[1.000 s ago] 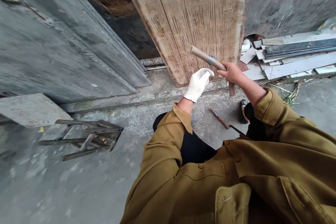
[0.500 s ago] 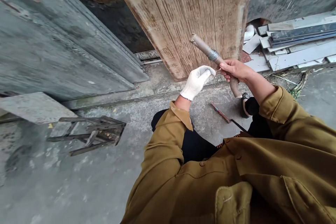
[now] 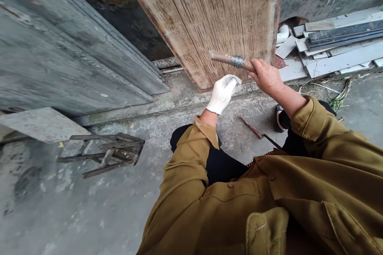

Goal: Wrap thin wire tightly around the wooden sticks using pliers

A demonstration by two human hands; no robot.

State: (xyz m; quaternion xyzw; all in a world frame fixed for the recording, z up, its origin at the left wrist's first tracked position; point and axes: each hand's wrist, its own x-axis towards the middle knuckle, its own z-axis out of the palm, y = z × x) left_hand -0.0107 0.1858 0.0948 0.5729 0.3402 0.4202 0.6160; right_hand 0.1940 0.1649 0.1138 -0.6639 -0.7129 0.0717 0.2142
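My right hand [image 3: 267, 76], bare, is closed around a brownish stick [image 3: 223, 56]; its lower end is hidden behind the hand. Thin grey wire [image 3: 237, 61] is wound in a tight band round the stick, just left of my fingers. The stick's far end points left, in front of the wooden boards. Lower and to the left, my left hand [image 3: 222, 93] wears a white knitted glove. Its fingers are curled together in a pinch beneath the wire band, apart from the stick. Whatever the pinch holds is too small to make out.
Upright wooden boards [image 3: 206, 20] stand before me. A sickle-like tool with a reddish handle [image 3: 251, 126] lies on the concrete between my feet. At left rests a small wooden stool [image 3: 107, 153]. Stacked planks [image 3: 338, 53] and dry grass [image 3: 339, 97] are at right.
My right hand has turned the stick flatter, its far end dropping lower and left. The back of the hand now faces up, covering the bent lower end. My left hand has shifted slightly left.
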